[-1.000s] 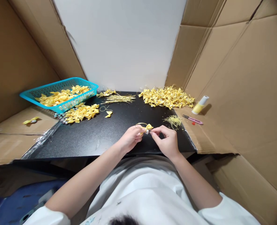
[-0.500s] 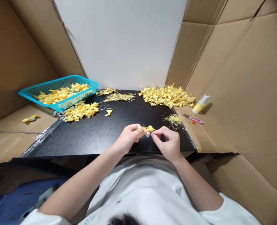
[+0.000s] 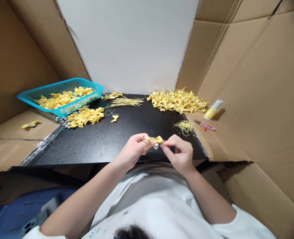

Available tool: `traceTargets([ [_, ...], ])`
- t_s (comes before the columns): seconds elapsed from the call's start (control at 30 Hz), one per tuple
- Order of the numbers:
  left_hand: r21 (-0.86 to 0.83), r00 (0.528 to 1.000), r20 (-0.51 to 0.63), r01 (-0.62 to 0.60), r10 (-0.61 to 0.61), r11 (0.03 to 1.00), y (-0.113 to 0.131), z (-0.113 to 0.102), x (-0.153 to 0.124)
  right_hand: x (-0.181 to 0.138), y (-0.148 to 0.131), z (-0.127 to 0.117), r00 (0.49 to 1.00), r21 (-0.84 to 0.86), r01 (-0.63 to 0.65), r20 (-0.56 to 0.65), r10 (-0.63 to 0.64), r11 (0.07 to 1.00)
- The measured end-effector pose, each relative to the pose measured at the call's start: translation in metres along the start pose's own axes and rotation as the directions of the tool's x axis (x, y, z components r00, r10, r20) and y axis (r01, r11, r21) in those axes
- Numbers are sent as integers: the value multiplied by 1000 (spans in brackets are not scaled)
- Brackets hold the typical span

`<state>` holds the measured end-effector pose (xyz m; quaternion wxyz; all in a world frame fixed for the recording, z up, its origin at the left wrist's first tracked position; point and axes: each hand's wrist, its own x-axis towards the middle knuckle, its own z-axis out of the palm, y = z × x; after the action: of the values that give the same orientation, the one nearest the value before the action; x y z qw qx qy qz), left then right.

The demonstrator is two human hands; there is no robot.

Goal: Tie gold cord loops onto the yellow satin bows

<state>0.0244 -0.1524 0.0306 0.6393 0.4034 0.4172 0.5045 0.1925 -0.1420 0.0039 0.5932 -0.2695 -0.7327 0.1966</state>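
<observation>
Low over the front of the black table, a yellow ribbon bow [image 3: 159, 139] with a silver bell [image 3: 156, 146] hangs between my hands. My left hand [image 3: 137, 147] is closed in a pinch on the bow's left side, and a loop of thin gold cord shows above its thumb. With thumb and index finger pressed together, my right hand [image 3: 178, 149] grips the bow's right tip; whether cord is also in that pinch is hidden. Beyond my hands, a single bow [image 3: 114, 118] lies on the table beside a curled cord [image 3: 109, 113].
A turquoise basket [image 3: 62, 111] of yellow bows stands at the left, with bows [image 3: 86, 117] and silver bells before it. Cut gold cords [image 3: 127, 101] and heaped bows [image 3: 177, 101] lie at the back. Cord scraps [image 3: 184, 126], pink snips [image 3: 205, 125] and a thread spool [image 3: 213, 110] are right.
My right fingertips have shifted slightly, from beside the bell to the bow's right tip. The bow has turned a little in my left pinch. The camera view has moved slightly.
</observation>
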Motion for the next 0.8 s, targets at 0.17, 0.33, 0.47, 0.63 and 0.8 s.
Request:
traceTargets([
  [0.17, -6, 999, 23, 43, -43, 999, 0, -1, 1, 0, -3, 1, 999, -49, -42, 0, 42, 998],
  [0.33, 13, 998, 25, 50, -50, 999, 1, -1, 1, 0, -8, 0, 996, -48, -89, 1, 89, 995],
  [0.47, 19, 999, 22, 34, -35, 999, 1, 0, 1, 1, -9, 0, 997, -70, -79, 18, 81, 994],
  [0.63, 12, 999, 14, 33, -33, 999, 0, 0, 2, 4, -13, -2, 997, -118, -62, 31, 66, 991],
  [0.8, -10, 995, 24, 96, -96, 995, 1, 1, 1, 9, -18, -4, 994, -164, -79, 65, 90, 983],
])
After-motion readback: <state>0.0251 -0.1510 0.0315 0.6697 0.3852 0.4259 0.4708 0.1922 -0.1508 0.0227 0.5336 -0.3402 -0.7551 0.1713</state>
